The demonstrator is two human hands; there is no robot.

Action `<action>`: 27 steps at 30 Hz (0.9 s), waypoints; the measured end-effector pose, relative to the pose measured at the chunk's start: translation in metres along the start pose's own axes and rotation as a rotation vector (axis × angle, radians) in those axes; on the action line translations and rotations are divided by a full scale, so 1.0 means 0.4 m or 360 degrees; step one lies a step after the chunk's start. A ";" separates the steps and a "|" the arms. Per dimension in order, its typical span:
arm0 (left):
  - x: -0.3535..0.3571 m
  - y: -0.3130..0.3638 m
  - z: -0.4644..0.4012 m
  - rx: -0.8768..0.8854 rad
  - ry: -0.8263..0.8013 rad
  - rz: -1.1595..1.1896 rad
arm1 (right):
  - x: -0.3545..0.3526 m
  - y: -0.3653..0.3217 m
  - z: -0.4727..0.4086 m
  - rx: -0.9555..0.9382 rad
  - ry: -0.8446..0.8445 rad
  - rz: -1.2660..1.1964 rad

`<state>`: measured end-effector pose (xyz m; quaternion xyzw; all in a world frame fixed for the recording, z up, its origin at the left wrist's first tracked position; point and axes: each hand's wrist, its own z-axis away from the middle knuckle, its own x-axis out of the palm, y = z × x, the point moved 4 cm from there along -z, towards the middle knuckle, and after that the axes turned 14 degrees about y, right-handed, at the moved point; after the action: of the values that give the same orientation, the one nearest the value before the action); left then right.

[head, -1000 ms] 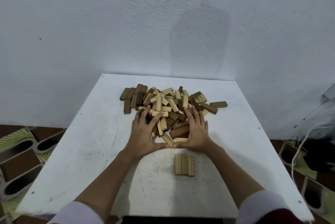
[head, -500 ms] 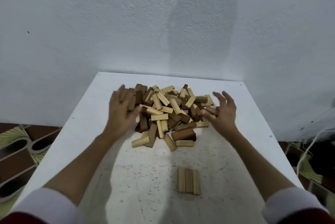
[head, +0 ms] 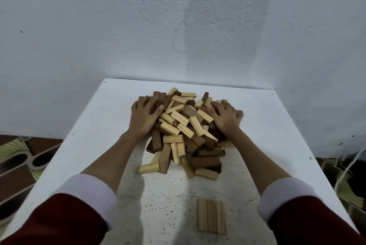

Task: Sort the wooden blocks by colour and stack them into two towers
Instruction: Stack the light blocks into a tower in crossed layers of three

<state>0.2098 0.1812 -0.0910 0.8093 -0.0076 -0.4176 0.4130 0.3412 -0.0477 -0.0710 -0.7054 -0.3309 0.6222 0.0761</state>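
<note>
while your left hand (head: 144, 119) and right hand (head: 224, 117) press spread fingers on the block pile (head: 183, 131) at 9 and 3 o'clock, three light blocks (head: 211, 216) lie side by side at 6.

**Both hands spread, palms down**

Both arms reach forward, bare from the white cuffs of dark red sleeves. The left hand (head: 144, 116) lies palm down, fingers spread and lightly bent. The right hand (head: 224, 116) mirrors it, fingers splayed, thumb pointing inward toward the left.
</note>
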 end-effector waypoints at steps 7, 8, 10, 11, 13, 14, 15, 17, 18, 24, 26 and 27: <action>-0.004 0.017 -0.011 0.0012 -0.0102 0.0080 | -0.002 -0.013 -0.007 -0.0013 -0.0044 -0.0057; -0.017 0.022 -0.011 -0.0011 -0.0076 0.0128 | -0.010 -0.010 -0.005 -0.0035 -0.0021 -0.0079; -0.047 0.026 0.000 -0.0060 0.0017 0.0169 | -0.041 -0.008 0.013 -0.0070 0.0078 -0.0164; -0.063 0.030 0.010 -0.0044 0.0074 0.0173 | -0.058 -0.007 0.025 -0.0078 0.0136 -0.0233; -0.101 0.028 0.036 -0.0016 0.0162 0.0221 | -0.099 -0.010 0.068 -0.0069 0.0226 -0.0410; -0.121 0.026 0.055 -0.0032 0.0193 0.0272 | -0.116 -0.009 0.096 -0.0064 0.0261 -0.0484; -0.142 0.029 0.080 -0.0042 0.0239 0.0323 | -0.133 -0.009 0.127 -0.0087 0.0305 -0.0532; -0.174 0.042 0.141 -0.0047 0.0322 0.0424 | -0.162 -0.012 0.197 -0.0186 0.0416 -0.0564; -0.182 0.054 0.173 -0.0052 0.0329 0.0452 | -0.172 -0.015 0.229 -0.0252 0.0474 -0.0551; -0.191 0.063 0.354 -0.0076 0.0198 0.0453 | -0.170 -0.030 0.428 -0.0470 0.0303 -0.0489; -0.184 0.056 0.389 -0.0072 0.0183 0.0464 | -0.156 -0.021 0.452 -0.0487 0.0259 -0.0467; -0.184 0.054 0.408 -0.0055 0.0189 0.0458 | -0.153 -0.014 0.461 -0.0482 0.0258 -0.0453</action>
<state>0.0576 0.0851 -0.0776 0.8159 -0.0917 -0.3055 0.4823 0.1675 -0.1339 -0.0568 -0.7026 -0.5096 0.4897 0.0827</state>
